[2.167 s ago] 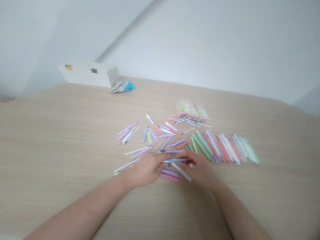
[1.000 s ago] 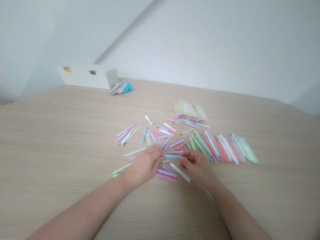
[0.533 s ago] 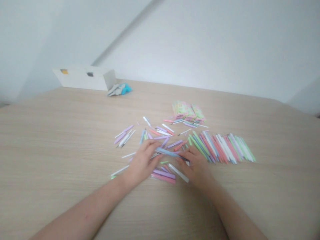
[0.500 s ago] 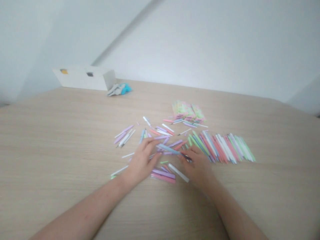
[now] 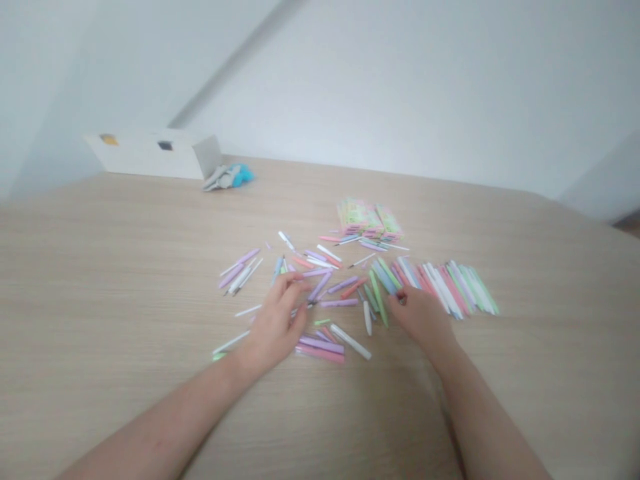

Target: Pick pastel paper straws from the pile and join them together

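My left hand (image 5: pixel 279 319) hovers over loose pastel pen pieces, its thumb and forefinger apart. A purple pen piece (image 5: pixel 320 285) lies just beyond its fingertips. My right hand (image 5: pixel 424 319) is curled at the left end of a row of pastel pens (image 5: pixel 453 290). Its fingertips pinch the near end of a blue pen (image 5: pixel 385 275) lying among green ones; the exact contact is partly hidden. Left of that hand lie a green pen (image 5: pixel 379 299) and a short white piece (image 5: pixel 367 318). Purple and pink pieces (image 5: pixel 320 353) lie in front of my left hand.
Small printed packs (image 5: pixel 367 219) are stacked behind the pens. Thin white sticks with dark tips (image 5: pixel 245 277) lie at the left. Farther back are a white box (image 5: pixel 150 157) and a crumpled grey and blue item (image 5: pixel 229 177), near the wall.
My right hand has moved right with the blue pen, from between the hands to the row's left end. My left hand stays over the loose pieces. The camera view has shifted slightly.
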Available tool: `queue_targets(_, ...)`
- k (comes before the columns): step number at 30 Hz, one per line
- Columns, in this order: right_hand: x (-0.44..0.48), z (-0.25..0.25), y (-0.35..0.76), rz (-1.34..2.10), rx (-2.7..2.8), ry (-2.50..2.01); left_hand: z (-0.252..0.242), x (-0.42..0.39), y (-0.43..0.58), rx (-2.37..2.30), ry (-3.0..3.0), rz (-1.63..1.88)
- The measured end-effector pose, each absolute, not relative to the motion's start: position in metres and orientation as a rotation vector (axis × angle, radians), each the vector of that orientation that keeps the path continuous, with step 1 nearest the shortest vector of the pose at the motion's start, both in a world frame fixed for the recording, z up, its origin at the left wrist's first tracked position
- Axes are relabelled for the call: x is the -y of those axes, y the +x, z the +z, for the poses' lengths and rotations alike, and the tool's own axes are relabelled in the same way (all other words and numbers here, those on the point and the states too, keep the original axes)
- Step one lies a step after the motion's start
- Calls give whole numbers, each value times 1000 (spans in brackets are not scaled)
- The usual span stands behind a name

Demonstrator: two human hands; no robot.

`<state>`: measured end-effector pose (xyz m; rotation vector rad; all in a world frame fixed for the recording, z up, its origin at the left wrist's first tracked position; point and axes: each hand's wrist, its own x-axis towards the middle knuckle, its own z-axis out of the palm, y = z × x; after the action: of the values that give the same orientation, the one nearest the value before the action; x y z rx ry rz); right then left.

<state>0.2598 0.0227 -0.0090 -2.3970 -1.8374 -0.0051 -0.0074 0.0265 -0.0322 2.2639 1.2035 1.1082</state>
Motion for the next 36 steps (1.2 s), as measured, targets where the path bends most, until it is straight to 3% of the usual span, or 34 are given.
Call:
queue_targets(7,-23,-13,258,29,1818,-2453,-33,-25,-8,-1193,2274,1104)
queue_targets(15,-21,-21,243,84,1968,-1957,-33,-26,-7,-1184,2260,1080)
queue_targets(21,-18,-25,234,110,2063,-1959,-32,-25,-7,-1137,2298,1028)
queue_targets(30,-13,-26,222,235,2087,-1859,-23,-12,-3,-878,2501,618)
queue_targets(36,-7,-25,210,372,2062,-1759,-27,-14,-3,-882,2568,522)
